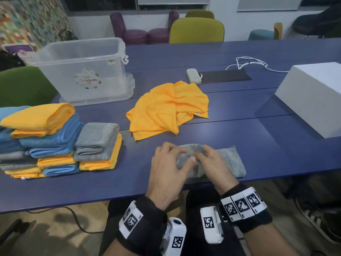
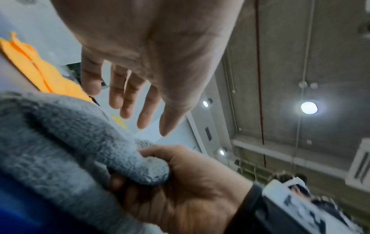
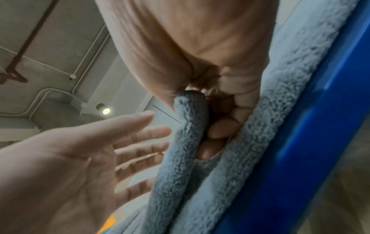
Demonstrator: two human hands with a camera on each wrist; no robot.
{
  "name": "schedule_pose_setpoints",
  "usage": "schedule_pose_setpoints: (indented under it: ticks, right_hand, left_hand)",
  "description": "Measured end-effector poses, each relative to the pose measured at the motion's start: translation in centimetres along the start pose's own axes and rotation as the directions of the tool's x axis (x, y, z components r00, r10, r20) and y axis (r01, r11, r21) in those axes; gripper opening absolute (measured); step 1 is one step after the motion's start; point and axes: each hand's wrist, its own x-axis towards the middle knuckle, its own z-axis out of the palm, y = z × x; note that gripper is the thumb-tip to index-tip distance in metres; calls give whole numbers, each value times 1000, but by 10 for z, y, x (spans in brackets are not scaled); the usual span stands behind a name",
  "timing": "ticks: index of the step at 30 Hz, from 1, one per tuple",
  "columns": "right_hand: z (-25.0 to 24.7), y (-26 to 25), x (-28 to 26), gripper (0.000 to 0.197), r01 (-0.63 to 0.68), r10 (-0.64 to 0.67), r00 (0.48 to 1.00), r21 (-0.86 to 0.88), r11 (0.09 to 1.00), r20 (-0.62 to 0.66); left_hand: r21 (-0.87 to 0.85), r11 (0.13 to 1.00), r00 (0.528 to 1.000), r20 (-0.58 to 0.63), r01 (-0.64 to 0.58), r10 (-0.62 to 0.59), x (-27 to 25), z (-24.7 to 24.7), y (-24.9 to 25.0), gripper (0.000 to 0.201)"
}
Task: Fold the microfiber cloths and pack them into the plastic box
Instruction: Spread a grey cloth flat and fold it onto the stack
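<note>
head view: right hand (image 1: 212, 161) pinches grey cloth (image 1: 230, 159)

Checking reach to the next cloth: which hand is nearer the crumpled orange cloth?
Left. The left hand hovers just below the orange cloth; the right hand sits further right, pinching the grey cloth.

The left hand (image 2: 152, 52) hovers with straight, spread fingers (image 2: 128, 96) above the grey cloth (image 2: 66, 142). Close beside it the right hand (image 2: 186, 190) pinches a rolled fold of that cloth. An orange cloth (image 2: 40, 68) lies farther off.
</note>
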Motion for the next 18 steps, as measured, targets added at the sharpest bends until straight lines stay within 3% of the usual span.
schedule_pose_setpoints:
  ticks: [3,7,13,16,18]
  right_hand:
    - [-1,5,1,14,-4,3,1000,-103,995,-10]
    - [-2,5,3,12,-35,34,999,-108,994,-7]
    - [-10,-1,0,7,-9,-2,998,-192,981,-58]
    - [-23,-4,-8,11,3,-119,971,-486,874,-208]
    - [-34,-3,-13,23,-103,-168,928,-662,743,-333]
  left_hand:
    - [182,978,992,88,-105,90,-1,19,-8,45]
    - [341,927,956,289,-157,55,-3,42,-19,63]
    - [479,865,959,284,-153,12,-6,54,-28,65]
    - [501,849,956,292,-171,20,-7,56,-29,65]
    - [499,849,957,287,-174,28,-8,56,-29,64]
